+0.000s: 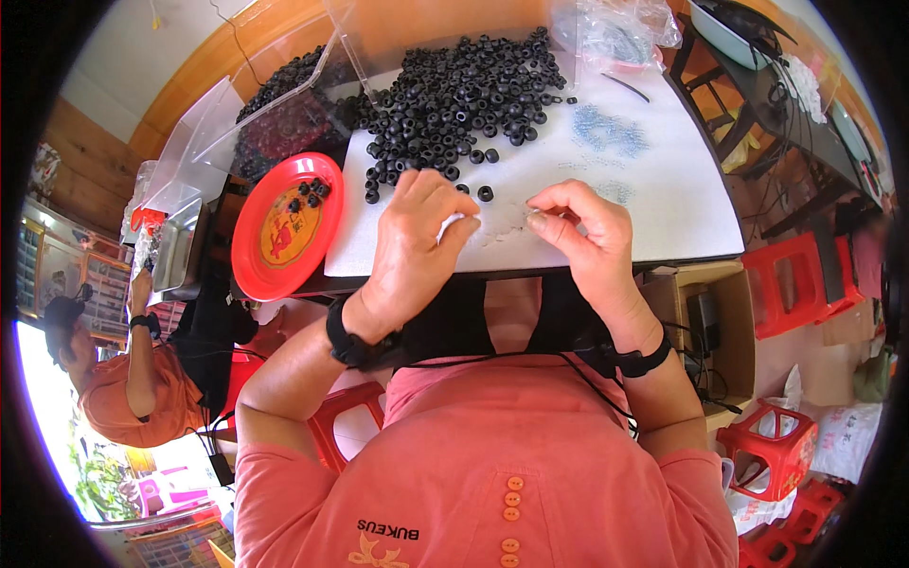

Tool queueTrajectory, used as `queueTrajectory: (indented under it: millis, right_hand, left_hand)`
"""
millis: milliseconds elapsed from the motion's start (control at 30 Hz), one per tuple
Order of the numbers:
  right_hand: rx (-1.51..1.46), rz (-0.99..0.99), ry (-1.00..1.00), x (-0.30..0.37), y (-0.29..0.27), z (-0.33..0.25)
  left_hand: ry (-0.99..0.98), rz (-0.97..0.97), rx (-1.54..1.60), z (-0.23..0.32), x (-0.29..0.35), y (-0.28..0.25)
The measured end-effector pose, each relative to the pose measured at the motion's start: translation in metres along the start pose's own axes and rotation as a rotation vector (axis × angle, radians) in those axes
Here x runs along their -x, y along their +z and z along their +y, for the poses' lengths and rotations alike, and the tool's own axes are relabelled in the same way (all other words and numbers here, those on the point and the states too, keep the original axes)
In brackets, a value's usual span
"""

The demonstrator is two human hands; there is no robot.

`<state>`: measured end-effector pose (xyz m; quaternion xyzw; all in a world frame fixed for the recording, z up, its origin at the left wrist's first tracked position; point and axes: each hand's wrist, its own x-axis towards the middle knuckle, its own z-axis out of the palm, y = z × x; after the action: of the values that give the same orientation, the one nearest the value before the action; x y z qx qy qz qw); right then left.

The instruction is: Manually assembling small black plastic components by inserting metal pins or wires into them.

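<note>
Over the near edge of a white mat point(677, 222), my left hand point(414, 232) is closed, thumb and index fingertip brought together. Facing it a short way to the right, my right hand point(595, 232) pinches with thumb and index finger too. Whatever lies in either pinch is too small to make out. Beyond them spreads a large heap of round black beads point(464, 99). One loose black bead point(485, 193) sits between the hands on the mat. Farther right are tiny pale-blue beads point(606, 129) in scattered patches. A dark band circles each wrist.
Left of the mat is a red plate point(243, 237) with several black beads in it. Clear plastic bins point(213, 123) stand behind it. A plastic bag point(630, 33) lies at the back right; a cardboard box point(729, 331) and red stools point(805, 275) are right. Another person point(142, 393) works at left.
</note>
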<state>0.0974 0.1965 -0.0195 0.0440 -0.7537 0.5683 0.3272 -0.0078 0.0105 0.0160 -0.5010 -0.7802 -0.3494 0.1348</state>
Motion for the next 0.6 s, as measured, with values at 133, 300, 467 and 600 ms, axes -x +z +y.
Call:
queueTrajectory:
  millis: [133,300,467,600]
  right_hand:
    - [-0.175,0.021,0.153,0.002,-0.002,0.006]
    - [-0.239,0.06,0.166,0.006,-0.005,0.012]
    - [-0.203,-0.028,0.146,0.004,0.001,0.011]
    - [-0.187,0.008,0.083,0.005,-0.001,0.013]
  left_hand:
    - [0.109,0.002,-0.158,-0.009,-0.019,0.014]
    - [0.245,-0.011,-0.307,-0.017,-0.031,0.033]
    - [0.315,-0.001,-0.499,-0.023,-0.032,0.035]
    - [0.234,-0.005,-0.216,0.002,-0.032,0.029]
